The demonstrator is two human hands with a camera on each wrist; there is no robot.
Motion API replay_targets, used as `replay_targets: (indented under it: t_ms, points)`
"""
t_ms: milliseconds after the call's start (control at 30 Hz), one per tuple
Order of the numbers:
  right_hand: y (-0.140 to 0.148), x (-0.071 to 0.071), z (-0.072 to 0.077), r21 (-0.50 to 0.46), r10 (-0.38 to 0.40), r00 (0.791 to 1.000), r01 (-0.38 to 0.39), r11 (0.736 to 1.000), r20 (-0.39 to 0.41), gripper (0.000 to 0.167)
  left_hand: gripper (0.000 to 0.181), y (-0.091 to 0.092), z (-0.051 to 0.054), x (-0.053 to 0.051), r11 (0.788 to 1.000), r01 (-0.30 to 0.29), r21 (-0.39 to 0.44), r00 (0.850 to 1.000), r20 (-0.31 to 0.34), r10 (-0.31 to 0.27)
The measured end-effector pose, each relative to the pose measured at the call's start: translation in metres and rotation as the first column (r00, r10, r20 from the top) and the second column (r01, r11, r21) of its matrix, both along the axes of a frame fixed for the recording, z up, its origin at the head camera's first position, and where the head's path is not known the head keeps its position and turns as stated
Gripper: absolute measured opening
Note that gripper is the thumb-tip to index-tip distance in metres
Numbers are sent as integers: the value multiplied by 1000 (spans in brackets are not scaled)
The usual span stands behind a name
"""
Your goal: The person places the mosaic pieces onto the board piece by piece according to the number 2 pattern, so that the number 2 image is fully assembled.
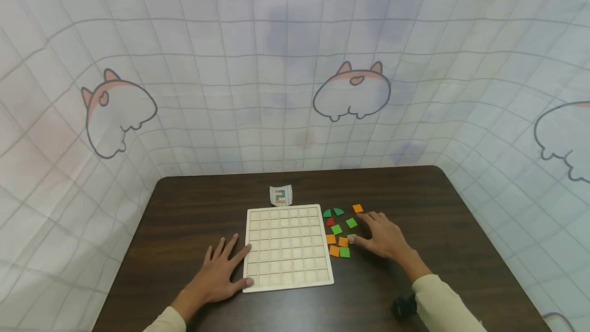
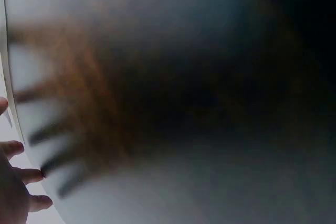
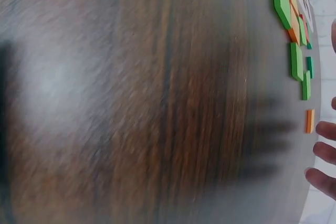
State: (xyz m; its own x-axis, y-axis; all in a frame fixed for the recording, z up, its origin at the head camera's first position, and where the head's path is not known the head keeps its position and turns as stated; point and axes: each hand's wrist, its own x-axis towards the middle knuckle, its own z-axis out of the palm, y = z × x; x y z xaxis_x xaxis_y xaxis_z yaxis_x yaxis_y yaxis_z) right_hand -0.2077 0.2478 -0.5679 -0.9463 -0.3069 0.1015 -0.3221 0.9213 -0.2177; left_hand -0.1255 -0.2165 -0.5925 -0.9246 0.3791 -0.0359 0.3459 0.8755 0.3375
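Observation:
A cream square board (image 1: pixel 288 247) with a grid of shallow cells lies on the dark table. My left hand (image 1: pixel 216 275) is spread flat beside it, thumb and index fingertip on its left edge. To the board's right, several loose tiles lie scattered: orange squares (image 1: pixel 334 251), green squares (image 1: pixel 344 252), a red piece (image 1: pixel 330 222) and dark green curved pieces (image 1: pixel 338 211). Over these tiles hovers my right hand (image 1: pixel 382 237), fingers loosely spread and holding nothing; its thumb partly covers one green square. The right wrist view shows its fingertips (image 3: pixel 326 153) near an orange tile (image 3: pixel 310 121).
Behind the board lies a small paper card (image 1: pixel 281 195) printed with a coloured grid pattern. A black object (image 1: pixel 404 306) sits by the right sleeve. Grid-patterned white cloth (image 1: pixel 258 117) hangs around the back and sides of the wooden table (image 1: pixel 203 204).

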Motion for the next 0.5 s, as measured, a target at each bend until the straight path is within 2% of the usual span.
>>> replay_targets:
  t_ms: [233,500]
  points:
    - [-6,-4,-5,-14,2,1000,-2,1000,8,78,80,2,-2,0,1000,13,8,999,45,-13]
    - [-18,-18,-3,-14,14,1000,-14,1000,0,70,79,1,0,0,1000,11,10,997,70,-12]
